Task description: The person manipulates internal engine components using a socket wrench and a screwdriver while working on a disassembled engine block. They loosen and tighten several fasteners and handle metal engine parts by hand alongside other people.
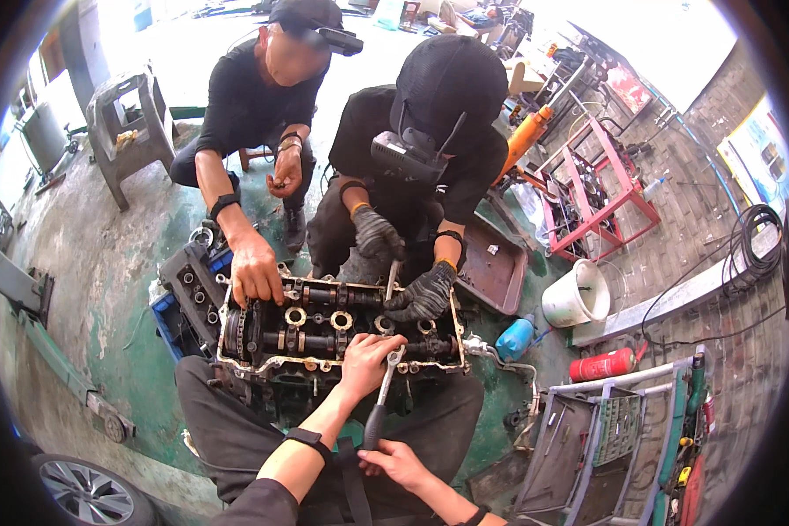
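A ratchet wrench (382,396) with a black grip slants across the near edge of an open engine cylinder head (276,360). My right hand (396,463) is closed round the lower end of its grip. At the wrench's head my left hand (368,361) is closed, its fingertips bent over the top; the socket end below is hidden. Camshafts (311,340) and pale round plug-hole rims show inside. Opposite me, a co-worker's striped gloved hands (422,296) hold an upright metal tool (392,279) over the head. Another person's bare hand (256,270) touches its far left corner.
A dark valve cover (193,285) lies in a blue crate at the left. To the right are a metal tray (493,263), white bucket (577,294), blue bottle (515,340), red fire extinguisher (603,364) and tool cart (618,430). A wheel (88,493) stands at lower left.
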Available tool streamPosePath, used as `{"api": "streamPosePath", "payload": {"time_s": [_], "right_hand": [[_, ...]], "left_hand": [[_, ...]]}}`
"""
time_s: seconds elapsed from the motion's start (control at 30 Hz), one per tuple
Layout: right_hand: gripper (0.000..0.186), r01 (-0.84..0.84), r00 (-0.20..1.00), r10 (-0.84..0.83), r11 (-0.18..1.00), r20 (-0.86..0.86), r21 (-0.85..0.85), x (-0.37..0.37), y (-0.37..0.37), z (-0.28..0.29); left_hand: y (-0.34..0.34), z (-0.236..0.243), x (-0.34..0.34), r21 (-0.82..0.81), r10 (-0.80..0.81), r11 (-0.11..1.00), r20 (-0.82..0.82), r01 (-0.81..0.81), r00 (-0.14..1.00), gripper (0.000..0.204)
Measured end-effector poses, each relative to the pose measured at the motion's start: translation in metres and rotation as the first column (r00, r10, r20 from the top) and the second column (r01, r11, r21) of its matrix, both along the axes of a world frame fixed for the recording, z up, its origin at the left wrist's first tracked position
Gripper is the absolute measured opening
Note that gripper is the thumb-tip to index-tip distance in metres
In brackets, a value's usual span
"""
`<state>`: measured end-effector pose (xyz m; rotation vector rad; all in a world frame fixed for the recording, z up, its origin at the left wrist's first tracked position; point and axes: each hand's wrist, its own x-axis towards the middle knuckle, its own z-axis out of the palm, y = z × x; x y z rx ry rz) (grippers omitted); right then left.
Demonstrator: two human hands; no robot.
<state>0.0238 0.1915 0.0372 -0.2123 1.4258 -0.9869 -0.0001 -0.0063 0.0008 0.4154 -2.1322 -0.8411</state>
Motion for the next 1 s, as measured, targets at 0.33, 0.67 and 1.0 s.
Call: {"api": "streamPosePath", "payload": {"time_s": [0.33,0.67,1.0], "right_hand": [[0.020,0.369,0.929,-0.370,0.928,-0.018,-0.046,-0.096,0.081,0.016],[0.037,-0.036,0.999,0.036,0.999,-0.004,0.015,-0.060,0.023,0.012],[0.034,0.126,0.986,-0.121,0.991,0.118,-0.036,0.001,-0.021,-0.006]], "left_hand": [[0.003,-0.004,0.002,0.098,0.034,0.994,0.031,-0.036,0.999,0.038],[0.000,0.002,0.005,0.064,0.017,0.998,0.048,-0.020,0.999,0.037],[0.000,-0.004,0.001,0.046,0.001,0.999,0.055,-0.003,0.999,0.027]]}}
